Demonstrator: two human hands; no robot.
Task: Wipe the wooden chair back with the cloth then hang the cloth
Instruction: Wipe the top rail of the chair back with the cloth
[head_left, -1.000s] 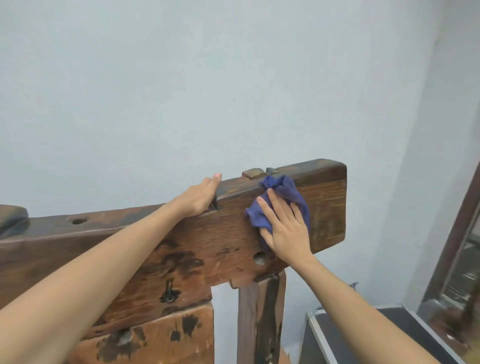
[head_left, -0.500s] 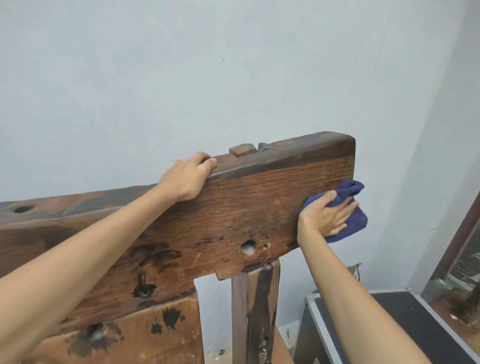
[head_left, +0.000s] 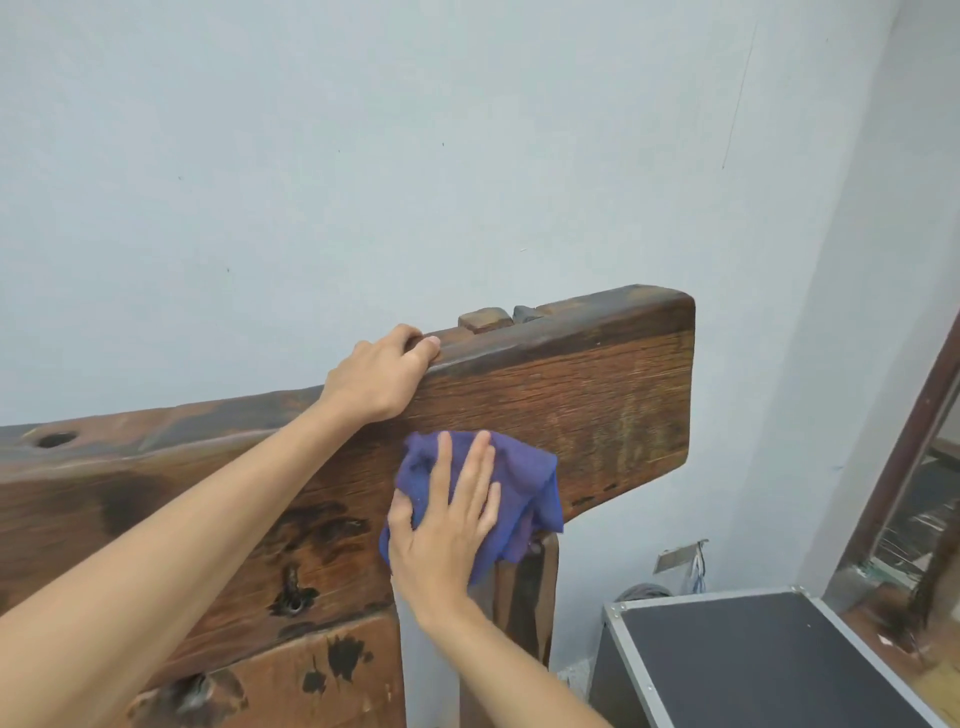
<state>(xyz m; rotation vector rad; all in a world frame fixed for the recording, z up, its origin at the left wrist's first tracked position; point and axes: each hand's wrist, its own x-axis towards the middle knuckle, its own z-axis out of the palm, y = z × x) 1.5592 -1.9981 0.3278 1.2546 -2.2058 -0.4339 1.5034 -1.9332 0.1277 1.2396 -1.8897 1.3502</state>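
A wide, dark-stained wooden chair back (head_left: 571, 410) fills the lower left, its top rail slanting upward to the right in front of a pale blue wall (head_left: 363, 156); the left hand (head_left: 376, 376) grips the rail's top edge, fingers curled over it, just left of a small wooden peg (head_left: 484, 319) standing up from that edge; the right hand (head_left: 447, 525) lies flat with fingers spread, pressing a crumpled blue cloth (head_left: 524, 483) against the front face of the chair back, below the left hand and directly above a vertical wooden post (head_left: 524, 597); a black case (head_left: 769, 665) with metal edging sits low to the right of the chair back.
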